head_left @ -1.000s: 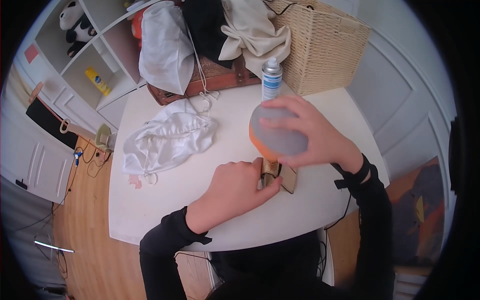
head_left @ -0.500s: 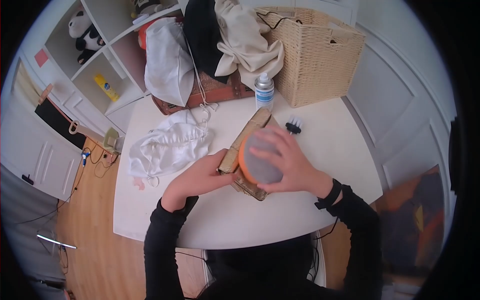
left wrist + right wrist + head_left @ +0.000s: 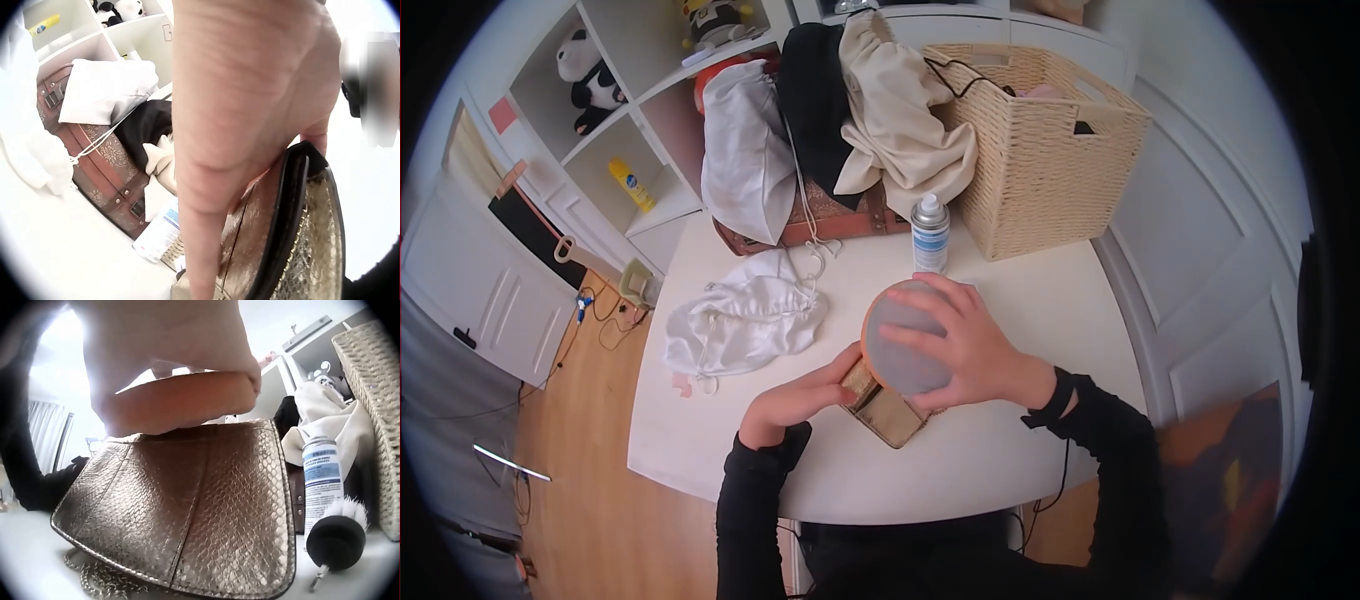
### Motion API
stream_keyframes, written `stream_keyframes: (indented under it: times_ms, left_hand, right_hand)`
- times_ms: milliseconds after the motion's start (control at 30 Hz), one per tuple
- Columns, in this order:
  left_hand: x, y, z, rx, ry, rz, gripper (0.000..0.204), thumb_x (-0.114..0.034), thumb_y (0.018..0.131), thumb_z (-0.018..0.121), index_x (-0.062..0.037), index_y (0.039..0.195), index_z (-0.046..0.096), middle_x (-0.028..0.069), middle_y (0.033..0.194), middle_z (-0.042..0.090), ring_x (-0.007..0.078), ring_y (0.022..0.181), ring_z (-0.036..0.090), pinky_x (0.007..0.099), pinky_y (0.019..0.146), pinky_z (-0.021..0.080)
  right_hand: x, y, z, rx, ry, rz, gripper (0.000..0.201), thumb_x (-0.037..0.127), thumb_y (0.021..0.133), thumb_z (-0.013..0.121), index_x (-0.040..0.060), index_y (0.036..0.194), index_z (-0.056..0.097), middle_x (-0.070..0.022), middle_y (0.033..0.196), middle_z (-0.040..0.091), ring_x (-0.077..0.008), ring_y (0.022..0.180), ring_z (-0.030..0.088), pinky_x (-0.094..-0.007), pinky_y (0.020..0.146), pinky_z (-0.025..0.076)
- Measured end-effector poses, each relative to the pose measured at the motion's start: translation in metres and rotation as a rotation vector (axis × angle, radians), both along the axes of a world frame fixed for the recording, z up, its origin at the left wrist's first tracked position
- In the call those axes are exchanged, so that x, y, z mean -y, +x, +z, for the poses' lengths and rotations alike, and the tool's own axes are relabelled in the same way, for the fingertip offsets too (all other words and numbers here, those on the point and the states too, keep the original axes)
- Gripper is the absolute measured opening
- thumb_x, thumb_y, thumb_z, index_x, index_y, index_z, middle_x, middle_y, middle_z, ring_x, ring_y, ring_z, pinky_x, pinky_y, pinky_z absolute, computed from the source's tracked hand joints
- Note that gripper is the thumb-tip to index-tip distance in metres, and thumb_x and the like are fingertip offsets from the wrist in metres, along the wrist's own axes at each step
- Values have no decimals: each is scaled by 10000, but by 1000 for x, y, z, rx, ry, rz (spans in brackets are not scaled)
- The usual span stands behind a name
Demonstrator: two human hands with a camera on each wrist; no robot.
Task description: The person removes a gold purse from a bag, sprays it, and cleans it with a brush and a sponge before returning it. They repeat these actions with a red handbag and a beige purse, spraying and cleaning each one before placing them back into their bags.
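My left hand (image 3: pixel 785 405) grips a gold snakeskin-textured handbag (image 3: pixel 893 415) by its edge, thumb on the near side. Up close in the left wrist view, the bag's dark-lined edge (image 3: pixel 297 206) runs beside a finger. My right hand (image 3: pixel 985 350) holds a round foam pad (image 3: pixel 900 372) with a grey back and orange foam, its fingers spread over the grey side. In the right wrist view the pad's orange foam (image 3: pixel 181 403) lies right at the top edge of the bag's broad panel (image 3: pixel 206 512). A thin chain (image 3: pixel 94 572) lies under the bag on the table.
Beyond the pad stands a spray can (image 3: pixel 930 240), with a black round brush (image 3: pixel 334 544) with white bristles near it. A white drawstring bag (image 3: pixel 750 320) lies on the left. Cloth bags drape over a brown case (image 3: pixel 860 218) beside a woven basket (image 3: pixel 1050 170).
The bag has turned under my hands and come nearer the table's front. My left hand has moved from its front to its left edge. The pad has moved left with my right hand.
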State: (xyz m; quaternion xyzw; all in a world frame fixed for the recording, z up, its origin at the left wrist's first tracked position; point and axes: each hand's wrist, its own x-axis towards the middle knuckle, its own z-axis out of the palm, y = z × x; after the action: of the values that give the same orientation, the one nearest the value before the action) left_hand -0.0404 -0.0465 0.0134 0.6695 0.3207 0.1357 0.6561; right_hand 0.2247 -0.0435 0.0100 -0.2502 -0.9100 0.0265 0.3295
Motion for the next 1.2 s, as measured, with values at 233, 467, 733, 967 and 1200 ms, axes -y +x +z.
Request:
stream_keyframes:
  times_ms: [233, 467, 733, 967, 1200]
  left_hand:
    - [-7, -6, -12, 173, -18, -69, 801, -167, 795, 475, -36, 1540, 213, 115, 1536, 305, 219, 1413, 292, 305, 1119, 288]
    - [-6, -8, -27, 222, -67, 102, 666, -186, 904, 526, -26, 1505, 290, 100, 1446, 414, 174, 1334, 382, 289, 1081, 329]
    - [-8, 0, -31, 243, -10, 242, 581, -190, 916, 654, -43, 1426, 418, 55, 1307, 527, 136, 1208, 462, 271, 1029, 366]
    - [-8, 1, -32, 305, -113, 294, 609, -113, 879, 656, -25, 1432, 417, 55, 1293, 543, 136, 1193, 485, 273, 1042, 360]
    - [-6, 4, -36, 284, -70, 302, 615, -99, 876, 641, -23, 1442, 412, 60, 1300, 546, 133, 1187, 496, 267, 1013, 391]
  right_hand:
    - [18, -8, -27, 87, 90, 247, 875, 471, 583, 806, 267, 1382, 513, -85, 1475, 405, -397, 1343, 356, -540, 976, 340]
    - [45, -34, -35, 158, 140, 169, 805, 497, 596, 798, 283, 1336, 563, -72, 1445, 433, -394, 1346, 355, -538, 969, 338]
    - [54, -20, -39, 23, -30, -192, 858, 436, 574, 840, 264, 1356, 531, -68, 1468, 391, -393, 1367, 323, -555, 999, 349]
    - [51, 0, -43, 151, -35, -134, 884, 429, 574, 841, 258, 1378, 515, -82, 1457, 391, -391, 1382, 299, -553, 1024, 332]
    - [59, 2, -43, 184, -63, -116, 879, 394, 580, 846, 253, 1379, 506, -92, 1463, 382, -388, 1386, 294, -557, 1041, 319]
